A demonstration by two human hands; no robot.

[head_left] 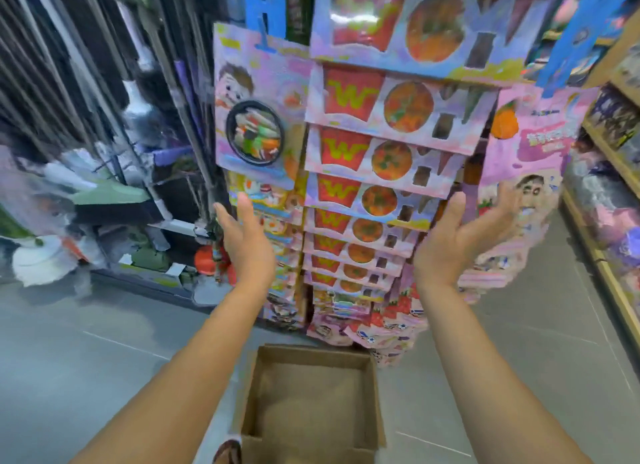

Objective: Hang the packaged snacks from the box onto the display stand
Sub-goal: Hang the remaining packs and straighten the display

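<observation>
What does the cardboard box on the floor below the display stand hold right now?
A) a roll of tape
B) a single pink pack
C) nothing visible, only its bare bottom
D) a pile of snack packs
C: the cardboard box shows only bare brown cardboard inside, while the left hand and the right hand are raised, open, at the hanging snack packs.

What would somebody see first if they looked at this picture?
First, the tall column of pink snack packs with red W cups, hanging down the middle. Next, two open hands are held up in front of it, the left hand and the right hand, one on each side. Below them, on the grey floor, sits a brown cardboard box that looks empty.
</observation>
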